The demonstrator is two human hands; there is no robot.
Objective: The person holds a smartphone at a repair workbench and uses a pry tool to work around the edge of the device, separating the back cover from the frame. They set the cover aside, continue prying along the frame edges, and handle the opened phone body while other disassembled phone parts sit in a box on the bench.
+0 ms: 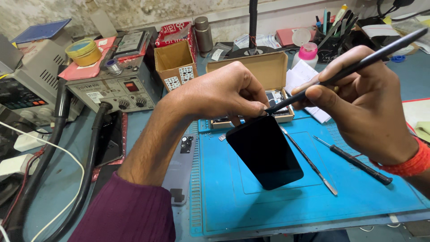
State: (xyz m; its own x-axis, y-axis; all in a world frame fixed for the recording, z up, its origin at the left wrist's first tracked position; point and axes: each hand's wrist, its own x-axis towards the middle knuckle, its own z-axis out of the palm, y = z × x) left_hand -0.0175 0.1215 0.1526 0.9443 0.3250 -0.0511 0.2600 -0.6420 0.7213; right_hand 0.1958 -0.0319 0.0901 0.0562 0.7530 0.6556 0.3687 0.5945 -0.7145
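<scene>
Left hand (226, 92): fingers pinched on the top edge of a black phone (264, 151), holding it tilted above the blue mat (313, 201).
Right hand (365, 101): grips a dark stick tool (354, 65) like a pen, its tip at the phone's upper corner.
On the mat: a thin metal pry tool (310, 161) and a black screwdriver (356, 161) lie beside the phone.
Flat cardboard box (264, 71): behind the hands, small phone parts inside.
Open carton (174, 62): inside not visible.
Black cup (329, 45): pens and tools standing upright.
Yellow tin (83, 51): lid on, atop the grey bench machine (112, 89).

A dark purple sleeve (127, 210) is worn on the left arm; an orange-red band (410, 163) is seen at the right wrist.
</scene>
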